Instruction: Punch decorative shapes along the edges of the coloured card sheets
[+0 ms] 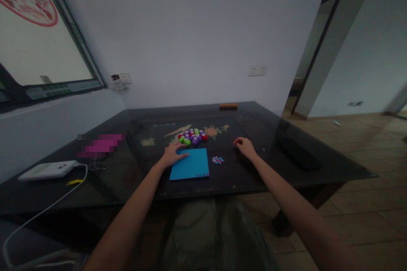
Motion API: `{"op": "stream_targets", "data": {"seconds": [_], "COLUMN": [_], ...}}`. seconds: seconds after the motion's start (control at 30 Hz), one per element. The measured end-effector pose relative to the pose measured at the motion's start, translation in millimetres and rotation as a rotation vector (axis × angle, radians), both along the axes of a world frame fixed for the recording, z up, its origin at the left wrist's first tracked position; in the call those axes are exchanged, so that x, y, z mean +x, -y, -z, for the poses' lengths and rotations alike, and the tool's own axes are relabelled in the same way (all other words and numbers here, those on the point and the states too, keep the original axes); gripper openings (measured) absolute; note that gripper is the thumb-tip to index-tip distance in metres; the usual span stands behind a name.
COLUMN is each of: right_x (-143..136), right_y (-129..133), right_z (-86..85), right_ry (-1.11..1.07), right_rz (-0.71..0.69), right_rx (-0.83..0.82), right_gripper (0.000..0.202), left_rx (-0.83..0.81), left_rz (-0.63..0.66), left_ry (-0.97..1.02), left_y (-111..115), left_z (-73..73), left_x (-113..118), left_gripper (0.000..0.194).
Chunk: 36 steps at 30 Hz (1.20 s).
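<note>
A blue square sheet (192,164) lies on the dark table, with small dark marks near its lower right edge. My left hand (173,153) rests on the sheet's upper left corner, fingers spread, its fingertips close to a cluster of red, green and purple balls with eye-like spots (194,136). Right of the sheet is a little heap of pink, blue and white bits (218,160). Further right, my right hand (244,146) is over the table with its fingers curled together; whatever is between them, if anything, is too small to make out.
The dark glossy table (133,123) has a bird and flower print. At left are a white device (52,170) with a cable and a pink item (103,144). A black long object (299,153) lies right, a brown block (228,106) at the back edge.
</note>
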State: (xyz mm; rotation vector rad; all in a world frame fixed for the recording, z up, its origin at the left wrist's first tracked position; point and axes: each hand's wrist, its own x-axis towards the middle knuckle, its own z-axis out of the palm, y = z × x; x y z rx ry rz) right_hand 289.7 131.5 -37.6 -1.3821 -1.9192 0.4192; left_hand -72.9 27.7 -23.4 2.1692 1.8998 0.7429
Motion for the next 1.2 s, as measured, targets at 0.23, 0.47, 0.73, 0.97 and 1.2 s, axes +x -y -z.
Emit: {"op": "stream_targets", "data": {"seconds": [0.23,0.47,0.73,0.97,1.2], "right_x": [0.1,1.2,0.7,0.4,0.4], "right_y": [-0.9,-2.2,0.0,0.5,0.2], "right_z": [-0.7,0.3,-1.2,-2.6,-3.2], "right_ry": [0.028,0.032,0.035,0.046,0.05], "right_rz": [-0.006,-0.014,-0.004,-0.007,-0.007], "right_rx": [-0.007,-0.015,-0.03,-0.034,-0.044], "right_gripper": [0.022,0.022,0.023,0.023,0.023], "left_rx": [-0.027,0.026,0.081,0.129,0.054], "left_rz": [0.011,0.067,0.138,0.167,0.125], "left_ry": [-0.031,0.008,0.026,0.101,0.183], "left_y": [0.2,-1.9,-4.9,0.0,5.7], "left_z": [1.2,5.6,6.1,2.2,-6.0], "left_x": [-0.3,-4.1,-5.4,-2.5,0.1], "left_gripper": [0.048,0.048,0.049,0.049,0.042]}}
